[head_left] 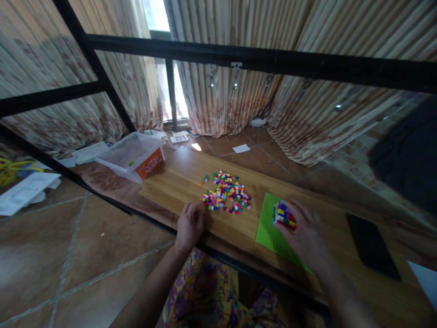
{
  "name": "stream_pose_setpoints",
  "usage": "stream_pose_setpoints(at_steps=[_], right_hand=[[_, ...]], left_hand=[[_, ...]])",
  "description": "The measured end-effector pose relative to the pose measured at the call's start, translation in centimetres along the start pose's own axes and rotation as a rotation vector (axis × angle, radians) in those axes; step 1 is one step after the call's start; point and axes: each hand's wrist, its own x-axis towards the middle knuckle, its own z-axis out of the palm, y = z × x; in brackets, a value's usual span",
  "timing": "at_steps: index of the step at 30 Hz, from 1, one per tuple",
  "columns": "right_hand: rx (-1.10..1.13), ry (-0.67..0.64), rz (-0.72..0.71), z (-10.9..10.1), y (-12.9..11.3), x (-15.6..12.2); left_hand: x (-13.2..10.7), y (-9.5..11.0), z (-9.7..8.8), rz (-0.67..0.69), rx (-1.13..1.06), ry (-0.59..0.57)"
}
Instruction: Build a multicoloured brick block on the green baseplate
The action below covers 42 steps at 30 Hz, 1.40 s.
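A heap of small coloured bricks lies in the middle of the wooden table. To its right is a green baseplate with a block of stacked multicoloured bricks on it. My right hand rests over the plate, its fingers wrapped round that block. Curled loosely, my left hand sits on the table by the near left edge of the heap; whether anything is in its fingers does not show.
A clear plastic tub with an orange label lies tipped at the table's far left end. A dark phone-like slab is on the table at right. Black metal bars cross overhead. Papers lie on the tiled floor at left.
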Motion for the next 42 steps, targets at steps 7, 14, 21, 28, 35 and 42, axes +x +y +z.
stream_pose_setpoints(at_steps=[7,14,21,28,35,42], right_hand=[[0.338,-0.083,-0.065,4.9,-9.8,3.7],[0.361,-0.177,-0.177,8.6,-14.3,4.2],[0.251,-0.178,-0.144,9.6,-13.9,4.0],[0.211,-0.136,-0.096,8.3,-13.0,3.6],[0.212,-0.214,-0.191,8.9,-14.6,3.9],[0.282,-0.187,-0.173,7.0,-14.2,3.9]], left_hand=[[1.2,-0.1,0.5,-0.036,0.134,-0.166],[1.0,0.2,1.1,-0.063,0.154,-0.142],[1.1,0.4,1.7,-0.037,0.169,-0.143],[0.8,0.3,1.9,0.022,0.175,-0.187],[1.0,0.4,1.8,0.086,0.186,-0.216],[1.0,1.5,1.1,-0.064,-0.049,-0.189]])
